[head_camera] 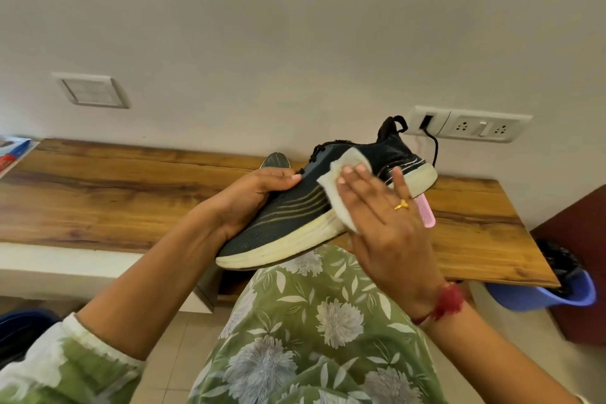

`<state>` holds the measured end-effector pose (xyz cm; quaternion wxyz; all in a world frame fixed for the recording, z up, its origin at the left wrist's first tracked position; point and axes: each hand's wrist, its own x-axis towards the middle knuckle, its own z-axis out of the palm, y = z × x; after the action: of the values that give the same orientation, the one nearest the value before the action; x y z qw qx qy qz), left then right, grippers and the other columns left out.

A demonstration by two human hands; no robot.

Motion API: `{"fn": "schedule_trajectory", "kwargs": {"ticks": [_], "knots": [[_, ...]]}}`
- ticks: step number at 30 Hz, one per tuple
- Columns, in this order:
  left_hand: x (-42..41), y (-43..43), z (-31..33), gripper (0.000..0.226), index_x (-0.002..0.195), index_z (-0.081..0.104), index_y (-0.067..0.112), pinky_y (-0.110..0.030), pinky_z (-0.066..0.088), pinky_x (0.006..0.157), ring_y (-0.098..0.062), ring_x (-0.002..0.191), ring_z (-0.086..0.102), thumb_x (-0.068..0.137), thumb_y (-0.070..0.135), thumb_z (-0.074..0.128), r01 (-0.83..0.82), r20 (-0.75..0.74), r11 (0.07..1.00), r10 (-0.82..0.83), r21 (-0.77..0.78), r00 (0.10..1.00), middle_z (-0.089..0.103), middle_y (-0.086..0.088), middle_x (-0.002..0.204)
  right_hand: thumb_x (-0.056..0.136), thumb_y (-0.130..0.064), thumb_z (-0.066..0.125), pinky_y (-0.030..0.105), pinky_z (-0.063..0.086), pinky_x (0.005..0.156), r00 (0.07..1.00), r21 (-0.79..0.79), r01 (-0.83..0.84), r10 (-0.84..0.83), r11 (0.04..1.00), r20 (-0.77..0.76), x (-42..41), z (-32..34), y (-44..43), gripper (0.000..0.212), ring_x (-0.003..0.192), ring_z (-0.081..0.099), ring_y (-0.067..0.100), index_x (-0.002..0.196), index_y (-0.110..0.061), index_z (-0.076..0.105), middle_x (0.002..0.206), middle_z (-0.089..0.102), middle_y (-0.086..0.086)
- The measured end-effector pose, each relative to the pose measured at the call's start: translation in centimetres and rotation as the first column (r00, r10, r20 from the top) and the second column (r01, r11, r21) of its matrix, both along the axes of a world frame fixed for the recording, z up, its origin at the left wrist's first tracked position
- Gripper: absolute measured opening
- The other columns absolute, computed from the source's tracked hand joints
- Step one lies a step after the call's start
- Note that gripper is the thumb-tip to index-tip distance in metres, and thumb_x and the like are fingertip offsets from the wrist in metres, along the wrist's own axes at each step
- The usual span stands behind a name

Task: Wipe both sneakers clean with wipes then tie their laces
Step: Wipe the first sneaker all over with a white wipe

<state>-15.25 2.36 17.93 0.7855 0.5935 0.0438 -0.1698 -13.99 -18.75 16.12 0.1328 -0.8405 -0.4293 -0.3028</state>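
A dark sneaker [292, 210] with a thick off-white sole and pale stripes is held in the air over my lap, its toe toward me and its heel up to the right. My left hand [249, 200] grips it around the upper from the left side. My right hand [390, 226] lies flat with straight fingers, pressing a white wipe [331, 180] against the sneaker's side. The tip of a second sneaker [274, 159] shows on the table behind my left hand; most of it is hidden.
A wooden table [98, 193] runs along the white wall. A pink brush [426, 213] lies on it behind my right hand. A wall socket [472, 125] has a black cable plugged in. A blue bin [557, 289] stands at the right, a package [13, 154] at far left.
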Motion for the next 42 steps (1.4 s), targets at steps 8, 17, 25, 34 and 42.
{"fn": "schedule_trajectory", "kwargs": {"ticks": [8, 17, 25, 34, 42], "knots": [[0.4, -0.7, 0.4, 0.021, 0.077, 0.064, 0.006, -0.018, 0.051, 0.052, -0.012, 0.054, 0.063, 0.083, 0.022, 0.052, -0.006, 0.002, 1.0, 0.006, 0.029, 1.0, 0.067, -0.003, 0.065, 0.089, -0.019, 0.046, 0.046, 0.015, 0.117, 0.999, -0.01, 0.035, -0.035, 0.999, -0.008, 0.8, 0.1, -0.2, 0.041, 0.123, 0.052, 0.027, 0.125, -0.001, 0.055, 0.131, 0.056, 0.016], [0.9, -1.4, 0.9, 0.021, 0.066, 0.068, 0.006, -0.017, 0.049, 0.052, -0.012, 0.052, 0.06, 0.075, 0.019, 0.054, -0.052, 0.058, 0.999, 0.051, 0.014, 0.997, 0.063, -0.003, 0.059, 0.091, -0.022, 0.051, 0.047, 0.018, 0.117, 0.997, -0.05, -0.067, 0.068, 0.997, 0.023, -0.2, -0.2, 1.2, 0.039, 0.124, 0.053, 0.024, 0.123, -0.003, 0.059, 0.13, 0.058, 0.013], [1.4, -1.5, 1.1, 0.018, 0.065, 0.067, 0.009, -0.019, 0.049, 0.055, -0.011, 0.054, 0.058, 0.077, 0.017, 0.056, -0.043, 0.096, 0.999, 0.042, 0.006, 0.995, 0.062, -0.003, 0.062, 0.088, -0.025, 0.054, 0.042, 0.015, 0.118, 0.976, -0.195, -0.217, 0.21, 0.956, -0.056, -1.2, 0.1, 1.8, 0.038, 0.123, 0.051, 0.019, 0.121, -0.007, 0.062, 0.128, 0.06, 0.009], [1.1, -1.5, 2.2, 0.053, 0.083, 0.071, 0.001, -0.025, 0.053, 0.06, -0.02, 0.06, 0.064, 0.06, 0.049, 0.07, -0.22, -0.006, 0.961, 0.224, 0.166, 0.975, 0.069, -0.013, 0.073, 0.1, -0.028, 0.038, 0.039, 0.02, 0.118, 0.954, 0.568, 0.016, 0.158, 0.823, -0.256, 0.9, 3.7, -1.1, 0.036, 0.122, 0.053, 0.012, 0.122, -0.005, 0.055, 0.131, 0.055, -0.004], [1.2, -1.7, 3.7, 0.035, 0.069, 0.075, 0.007, -0.024, 0.055, 0.058, -0.02, 0.057, 0.066, 0.065, 0.042, 0.071, -0.243, -0.031, 0.959, 0.249, 0.143, 0.968, 0.072, -0.011, 0.071, 0.091, -0.016, 0.045, 0.045, 0.018, 0.116, 0.998, 0.145, 0.035, -0.029, 0.989, -0.049, 2.2, 1.7, -0.1, 0.047, 0.136, 0.037, 0.024, 0.136, -0.003, 0.045, 0.143, 0.044, 0.013]]}}
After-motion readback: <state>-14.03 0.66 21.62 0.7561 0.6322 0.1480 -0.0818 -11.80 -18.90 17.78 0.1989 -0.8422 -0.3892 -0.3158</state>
